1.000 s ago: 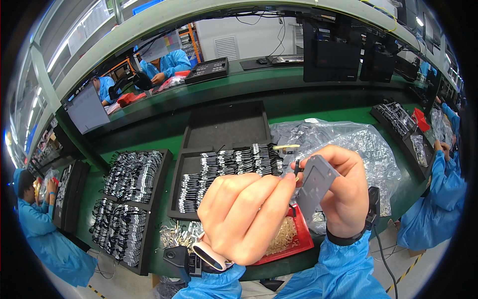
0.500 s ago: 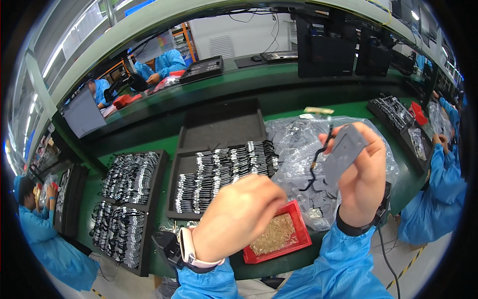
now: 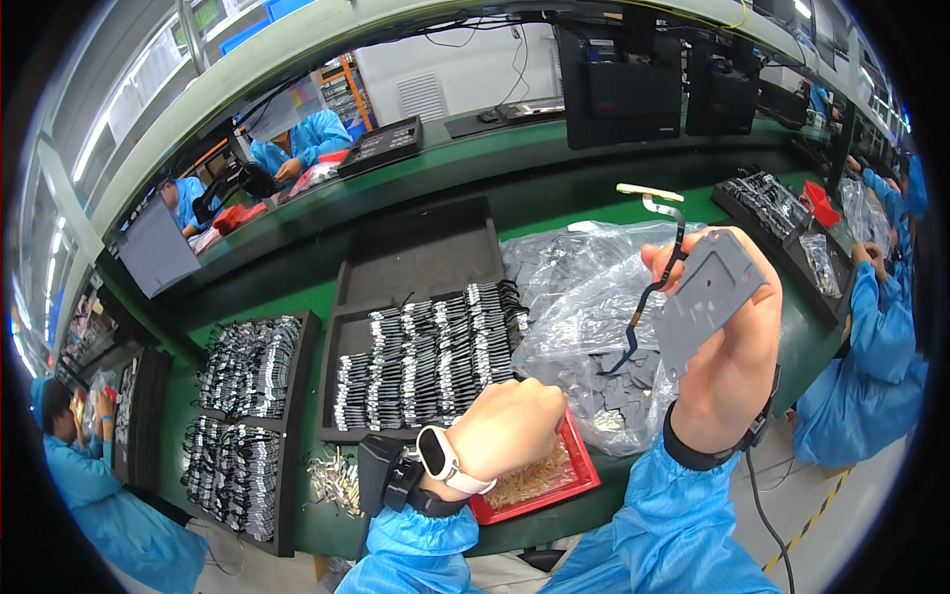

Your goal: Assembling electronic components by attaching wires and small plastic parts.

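Note:
My right hand is raised over the right side of the bench. It grips a thin grey plate with a small hole, along with a black flex cable. The cable hangs down in a wavy line, and its upper end bends to a pale, gold-toned strip. Over a red tray of small tan pieces, my left hand is closed with its knuckles up. Its fingertips are hidden, so whatever they hold does not show.
A clear plastic bag with grey plates lies behind the tray. Black foam trays of cable assemblies stand to the left, near a small pile of metal parts. Co-workers in blue sit left, right and across; dark panels stand behind.
My left hand has turned over the red tray, bringing the watch face into view. My right hand still holds the plate and cable, now turned so both show more fully. The view has shifted slightly.

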The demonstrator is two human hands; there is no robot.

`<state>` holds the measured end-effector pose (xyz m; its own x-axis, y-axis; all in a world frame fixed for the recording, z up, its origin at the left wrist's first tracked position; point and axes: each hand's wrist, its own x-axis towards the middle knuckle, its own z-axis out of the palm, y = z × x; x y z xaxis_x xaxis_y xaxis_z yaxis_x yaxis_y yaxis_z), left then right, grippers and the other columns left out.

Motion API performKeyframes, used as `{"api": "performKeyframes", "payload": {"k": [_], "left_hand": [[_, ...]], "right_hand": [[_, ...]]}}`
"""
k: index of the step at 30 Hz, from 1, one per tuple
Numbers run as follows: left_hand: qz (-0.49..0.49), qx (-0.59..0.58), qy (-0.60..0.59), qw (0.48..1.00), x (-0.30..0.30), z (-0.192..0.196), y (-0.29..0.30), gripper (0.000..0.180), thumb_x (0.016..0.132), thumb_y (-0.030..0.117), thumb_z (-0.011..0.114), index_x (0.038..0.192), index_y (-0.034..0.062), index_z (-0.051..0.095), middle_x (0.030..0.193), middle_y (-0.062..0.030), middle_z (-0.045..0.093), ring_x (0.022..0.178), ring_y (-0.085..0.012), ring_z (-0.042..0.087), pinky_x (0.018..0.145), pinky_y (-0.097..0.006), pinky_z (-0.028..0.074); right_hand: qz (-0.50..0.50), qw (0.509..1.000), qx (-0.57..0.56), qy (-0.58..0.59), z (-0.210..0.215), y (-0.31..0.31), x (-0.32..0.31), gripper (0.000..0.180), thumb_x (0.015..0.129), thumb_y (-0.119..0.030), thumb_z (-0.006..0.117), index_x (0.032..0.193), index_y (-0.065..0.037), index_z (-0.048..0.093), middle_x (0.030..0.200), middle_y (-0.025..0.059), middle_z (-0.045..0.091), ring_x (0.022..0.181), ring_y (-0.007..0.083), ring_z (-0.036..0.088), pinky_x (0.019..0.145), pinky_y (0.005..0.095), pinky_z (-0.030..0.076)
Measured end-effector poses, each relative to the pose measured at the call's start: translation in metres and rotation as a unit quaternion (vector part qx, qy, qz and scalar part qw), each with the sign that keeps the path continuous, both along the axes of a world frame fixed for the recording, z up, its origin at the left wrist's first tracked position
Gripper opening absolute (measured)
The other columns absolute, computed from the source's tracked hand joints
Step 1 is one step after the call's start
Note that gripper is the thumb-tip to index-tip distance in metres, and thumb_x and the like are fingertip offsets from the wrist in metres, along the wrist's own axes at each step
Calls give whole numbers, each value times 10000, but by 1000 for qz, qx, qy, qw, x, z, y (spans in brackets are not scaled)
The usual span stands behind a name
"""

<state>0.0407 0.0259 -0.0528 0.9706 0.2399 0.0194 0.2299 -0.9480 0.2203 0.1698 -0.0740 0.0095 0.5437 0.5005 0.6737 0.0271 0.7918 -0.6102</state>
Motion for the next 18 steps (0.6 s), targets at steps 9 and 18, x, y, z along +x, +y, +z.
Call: {"api": "performKeyframes", "payload": {"k": [9,18], "left_hand": [[24,12,37,999,2,-1,2,108,668,130,575,715,69,651,632,-126,605,620,-280,607,576,-358,486],[2,-57,-34,998,-7,15,7,152,735,166,572,797,41,631,716,-129,618,672,-261,611,603,-328,484]], "right_hand": [[-28,998,-53,18,6,0,-4,354,729,-267,614,884,45,552,731,105,575,743,186,586,862,373,422],[40,999,32,10,1,7,-7,139,801,-28,575,911,56,582,830,116,631,758,163,610,727,277,467]]}}
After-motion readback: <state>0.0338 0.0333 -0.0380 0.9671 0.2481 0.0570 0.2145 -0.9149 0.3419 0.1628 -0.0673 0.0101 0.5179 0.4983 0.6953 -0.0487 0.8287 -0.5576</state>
